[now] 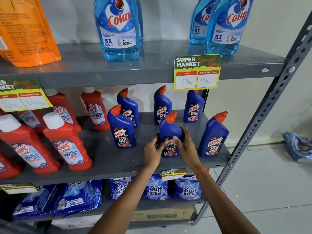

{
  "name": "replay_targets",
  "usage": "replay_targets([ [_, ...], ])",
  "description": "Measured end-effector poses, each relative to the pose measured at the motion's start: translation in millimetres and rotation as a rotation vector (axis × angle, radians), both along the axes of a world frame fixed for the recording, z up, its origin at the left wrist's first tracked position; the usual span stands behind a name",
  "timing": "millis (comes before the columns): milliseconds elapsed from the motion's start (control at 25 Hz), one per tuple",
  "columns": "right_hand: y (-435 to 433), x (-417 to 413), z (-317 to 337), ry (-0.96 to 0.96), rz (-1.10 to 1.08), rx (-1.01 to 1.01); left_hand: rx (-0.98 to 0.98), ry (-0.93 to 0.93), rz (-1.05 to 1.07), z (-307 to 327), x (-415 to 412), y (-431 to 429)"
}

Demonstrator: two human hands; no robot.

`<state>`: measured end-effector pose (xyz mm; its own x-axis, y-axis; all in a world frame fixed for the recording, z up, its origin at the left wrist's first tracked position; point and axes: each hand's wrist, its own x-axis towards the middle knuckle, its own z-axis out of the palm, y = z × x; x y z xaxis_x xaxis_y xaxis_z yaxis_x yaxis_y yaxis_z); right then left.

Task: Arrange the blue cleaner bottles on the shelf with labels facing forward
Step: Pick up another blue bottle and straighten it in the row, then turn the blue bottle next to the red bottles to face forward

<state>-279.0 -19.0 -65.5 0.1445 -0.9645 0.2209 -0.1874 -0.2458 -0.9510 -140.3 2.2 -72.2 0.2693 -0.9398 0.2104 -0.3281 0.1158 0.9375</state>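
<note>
Blue plastic cleaner bottle with orange angled cap [170, 130] stands at the front middle of the grey metal shelf [118, 159], label toward me. I have the left hand [152, 152] and right hand [184, 146] on its lower sides, fingers curled round it. Five sibling blue bottles [213, 137] stand around it, labels mostly forward; spacing looks uneven, so I judge squaring remains. My fingers cover part of the label. Rear bottles partly hidden. Red bottles [67, 142] to the left are blurred.
</note>
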Motion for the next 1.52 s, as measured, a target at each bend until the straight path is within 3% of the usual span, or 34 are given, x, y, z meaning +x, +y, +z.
replay_targets([
  [360,8.2,-13.1,-1.8,0.025,0.014,0.010,0.008,0.017,0.027,2.3,-13.7,13.7],
  [520,20.7,-5.0,0.3,-0.085,-0.050,-0.007,-0.007,-0.016,0.000,13.4,-11.1,18.8],
  [680,28.7,24.9,31.2,-0.065,-0.255,-0.374,-0.172,-0.157,0.039,45.1,4.4,22.6],
  [760,25.8,46.1,50.3,-0.061,-0.255,-0.497,-0.280,-0.109,0.056,62.2,17.8,25.3],
  [920,21.8,89.3,63.0,0.003,-0.148,-0.610,-0.268,-0.075,0.192,70.7,59.7,23.4],
  [1080,13.8,133.6,50.3,-0.002,-0.006,-0.483,-0.295,-0.013,0.263,55.4,104.1,12.8],
  [1200,-3.2,157.6,27.9,0.058,0.080,-0.281,-0.086,0.041,0.210,36.5,135.8,2.5],
  [1320,-23.9,169.0,6.7,0.148,0.162,-0.074,0.073,0.211,0.078,24.0,155.0,-5.9],
  [1520,-40.5,171.8,-7.8,0.196,0.202,-0.032,0.085,0.323,-0.020,17.7,166.2,-12.5],
])
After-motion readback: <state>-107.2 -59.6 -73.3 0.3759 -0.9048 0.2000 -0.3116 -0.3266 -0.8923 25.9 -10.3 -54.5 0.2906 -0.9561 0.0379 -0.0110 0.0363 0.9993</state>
